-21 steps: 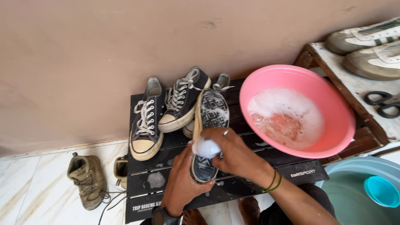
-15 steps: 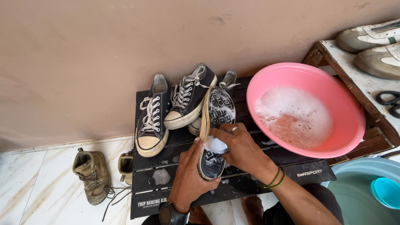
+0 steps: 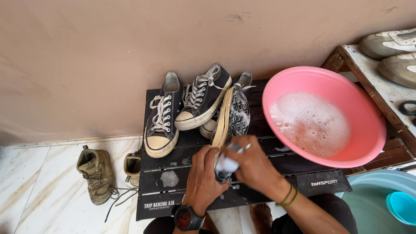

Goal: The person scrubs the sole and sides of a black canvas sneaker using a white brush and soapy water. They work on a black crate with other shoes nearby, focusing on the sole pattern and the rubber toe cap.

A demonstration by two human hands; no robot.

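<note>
- Your left hand point(image 3: 200, 173) gripped the sneaker point(image 3: 229, 125), tipped sole-up on the tabletop point(image 3: 260, 190).
- Your right hand point(image 3: 255, 167) clutched a soapy brush point(image 3: 226, 164) at its heel.
- Sole lathered; two sneakers point(image 3: 182, 108) looked dry, untouched.

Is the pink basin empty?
No. The pink basin on the black slatted table holds foamy, soapy water across its bottom.

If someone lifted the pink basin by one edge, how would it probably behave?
The pink basin holds foamy water, so it is likely heavy and would slosh or spill if tipped. Its rim probably flexes, being thin plastic. It overhangs the black slatted table, so a push might tip it.
</note>
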